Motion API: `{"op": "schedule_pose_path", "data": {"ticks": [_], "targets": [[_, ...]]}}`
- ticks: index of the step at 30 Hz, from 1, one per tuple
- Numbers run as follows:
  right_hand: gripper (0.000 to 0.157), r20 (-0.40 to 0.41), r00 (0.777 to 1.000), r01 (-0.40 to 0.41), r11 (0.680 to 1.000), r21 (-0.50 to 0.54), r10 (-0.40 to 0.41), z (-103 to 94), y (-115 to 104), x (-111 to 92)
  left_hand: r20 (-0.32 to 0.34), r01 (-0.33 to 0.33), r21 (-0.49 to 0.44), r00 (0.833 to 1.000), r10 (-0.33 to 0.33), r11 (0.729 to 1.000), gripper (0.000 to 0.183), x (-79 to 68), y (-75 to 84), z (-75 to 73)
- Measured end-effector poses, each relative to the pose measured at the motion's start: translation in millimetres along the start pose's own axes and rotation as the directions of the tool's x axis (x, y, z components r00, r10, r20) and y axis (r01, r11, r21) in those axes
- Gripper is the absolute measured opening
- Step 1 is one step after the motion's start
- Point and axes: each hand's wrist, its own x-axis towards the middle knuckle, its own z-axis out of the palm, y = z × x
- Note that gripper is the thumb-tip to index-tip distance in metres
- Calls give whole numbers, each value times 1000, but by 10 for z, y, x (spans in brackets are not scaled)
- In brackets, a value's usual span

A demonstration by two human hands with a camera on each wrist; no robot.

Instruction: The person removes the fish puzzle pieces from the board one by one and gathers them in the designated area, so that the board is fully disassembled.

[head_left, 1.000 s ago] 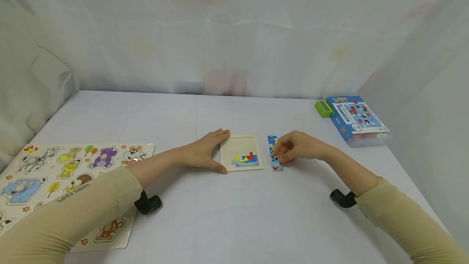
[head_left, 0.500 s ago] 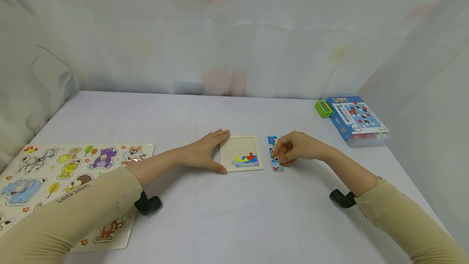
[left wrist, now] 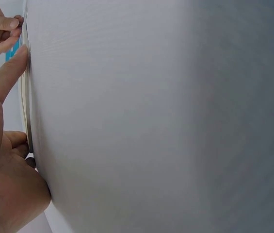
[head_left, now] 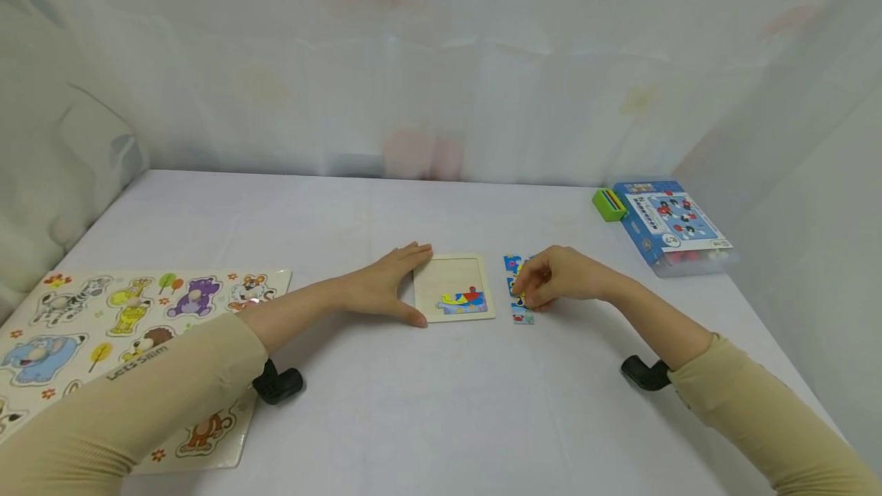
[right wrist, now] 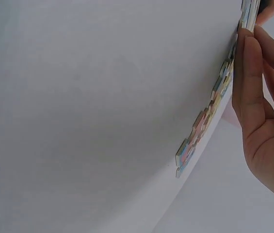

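Observation:
In the head view, a square wooden puzzle board [head_left: 441, 274] lies flat, with a few joined colourful pieces [head_left: 462, 301] in its lower right part. My left hand [head_left: 382, 282] is spread along the board's left side. Its thumb lies by the near corner and its straight fingers by the far one; the left wrist view shows the thumb [left wrist: 10, 73] beside the board's edge. To the board's right is an upright strip of blue puzzle pieces [head_left: 521, 317]. Over its middle my right hand [head_left: 561, 278] pinches a piece, mostly hidden by the fingers. The right wrist view shows the row of pieces [right wrist: 202, 124] side-on.
At the left, a large animal puzzle board [head_left: 227, 442] lies partly under the left sleeve. Toward the back right stand a blue boxed set [head_left: 678, 224] and a small green block [head_left: 609, 205]. A white cloth covers the table [head_left: 441, 404]; a curtain hangs behind.
Under the right fingers the strip has shifted slightly toward me, and a bit of blue piece now shows at its upper right. The left hand and the wooden board stay put.

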Motion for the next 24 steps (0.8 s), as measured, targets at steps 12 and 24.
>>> {"op": "schedule_pose_path", "data": {"ticks": [12,24], "targets": [[16,-67,998,12,1000,-25,-13,-30,-164,5,-1,-1,5,1000,1,1000,112,-1,-14,2],[17,-75,993,91,996,-13,-91,106,-401,185,0,-1,14,1000,1,1000,111,14,-20,1]]}}
